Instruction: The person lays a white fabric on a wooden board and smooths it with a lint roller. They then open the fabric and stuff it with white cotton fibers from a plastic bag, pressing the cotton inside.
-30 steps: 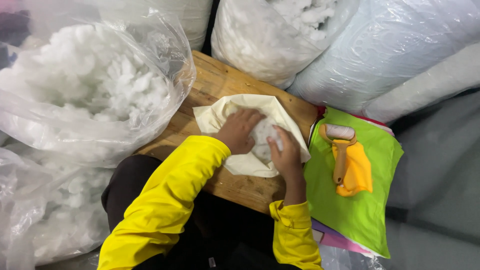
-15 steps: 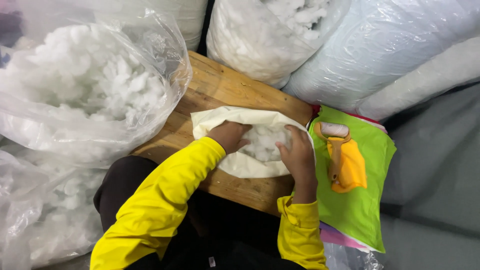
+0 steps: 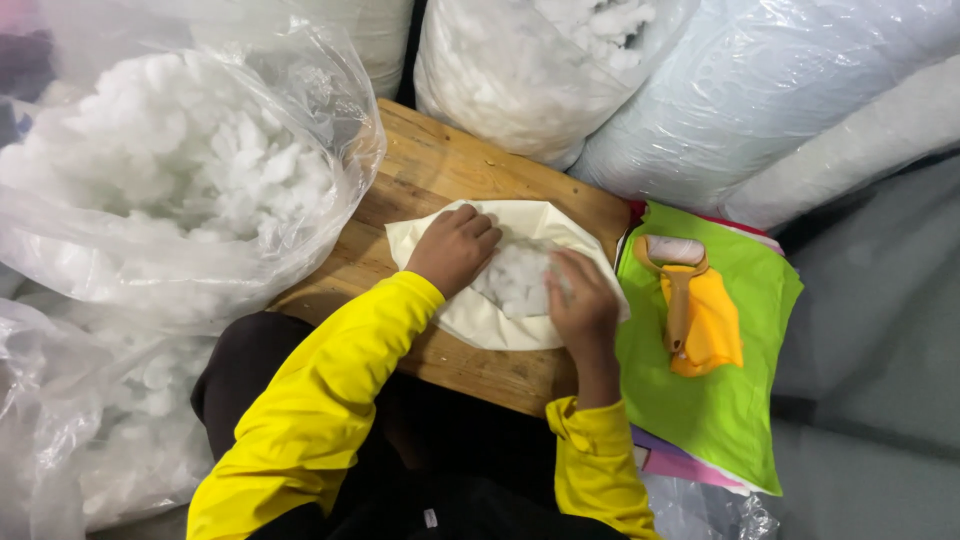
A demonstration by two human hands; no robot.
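A cream fabric cover [image 3: 480,310] lies on a small wooden table [image 3: 440,170] in front of me, with white stuffing [image 3: 515,280] showing at its opening. My left hand [image 3: 452,248] rests flat on the cover's left side, fingers curled over the edge of the opening. My right hand [image 3: 582,300] presses on the right side, fingers reaching onto the stuffing. Both arms wear yellow sleeves.
A large clear plastic bag of white stuffing [image 3: 160,180] stands at the left, and another [image 3: 530,70] behind the table. Green fabric [image 3: 720,390] lies to the right with a yellow-handled lint roller [image 3: 685,290] on an orange piece. More wrapped bundles [image 3: 780,90] crowd the back right.
Both hands shifted from gripping the opening to pressing flatter on the cover; my left hand slid left and the stuffing sits lower inside.
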